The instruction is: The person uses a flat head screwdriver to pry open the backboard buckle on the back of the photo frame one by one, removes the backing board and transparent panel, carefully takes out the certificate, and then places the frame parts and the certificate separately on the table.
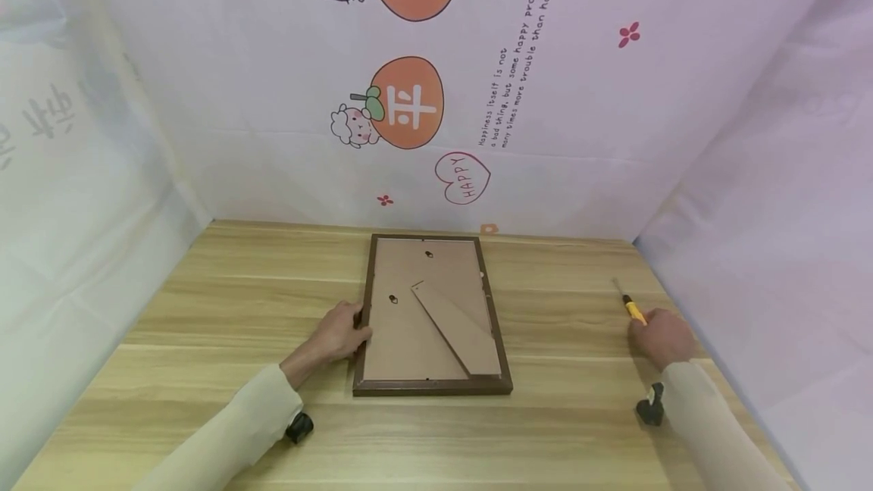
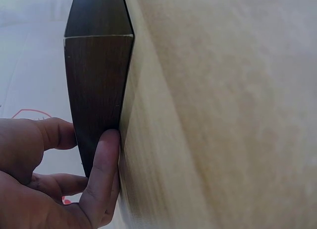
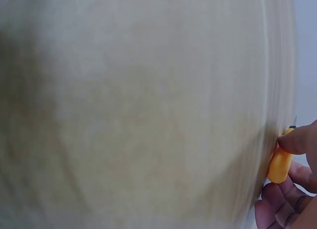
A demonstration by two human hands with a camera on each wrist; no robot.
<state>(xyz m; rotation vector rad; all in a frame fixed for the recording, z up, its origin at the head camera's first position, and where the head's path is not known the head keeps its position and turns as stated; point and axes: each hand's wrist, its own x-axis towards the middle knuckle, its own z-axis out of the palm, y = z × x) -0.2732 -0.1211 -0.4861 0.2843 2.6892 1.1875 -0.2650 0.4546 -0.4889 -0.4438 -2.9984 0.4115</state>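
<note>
A brown picture frame [image 1: 436, 324] lies face down on the wooden table, its beige backing board up. A stand leg [image 1: 464, 332] slants across the backing, and two small hanging hooks show on it. My left hand [image 1: 341, 332] grips the frame's left edge. In the left wrist view, fingers [image 2: 101, 159] touch the frame's dark side [image 2: 96, 85]. Off to the right, my right hand [image 1: 661, 338] holds a screwdriver [image 1: 634, 309] by its yellow handle, its shaft pointing away from me. The right wrist view shows thumb and fingers around that handle [image 3: 280, 164], low over the table.
The wooden table [image 1: 559, 430] meets a white printed cloth wall [image 1: 546, 195] at the back. Cloth walls also rise at the left [image 1: 89, 142] and right [image 1: 784, 233]; the right hand is close to the right one. The frame's far edge lies near the back wall.
</note>
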